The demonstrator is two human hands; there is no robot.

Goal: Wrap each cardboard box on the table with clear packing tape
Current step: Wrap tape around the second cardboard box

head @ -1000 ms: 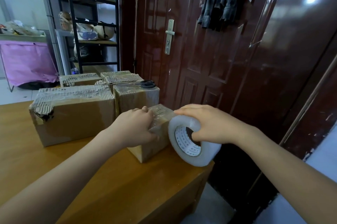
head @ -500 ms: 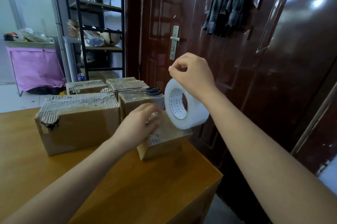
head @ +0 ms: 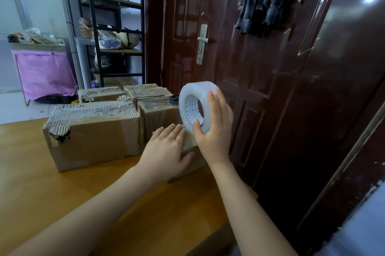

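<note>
A small cardboard box [head: 194,165] sits near the table's right edge, mostly hidden under my hands. My left hand [head: 166,149] presses flat on its top with straight fingers. My right hand [head: 214,128] holds the clear tape roll [head: 193,97] upright just above the box's far end, thumb inside the core and fingers along the outer side. A large taped box [head: 93,137] stands to the left, with a medium box [head: 158,118] behind the small one. Two more boxes [head: 102,94] [head: 145,90] sit at the back.
Black-handled scissors [head: 171,99] lie on the medium box, right behind the roll. The wooden table [head: 62,193] ends just right of the small box, beside a dark red door [head: 270,89]. A black shelf rack [head: 116,26] and a pink cart [head: 43,72] stand farther back.
My right hand swung the roll from low beside the box up over it, and it now sits lower at the box's far end. My left hand has flattened onto the box top.
</note>
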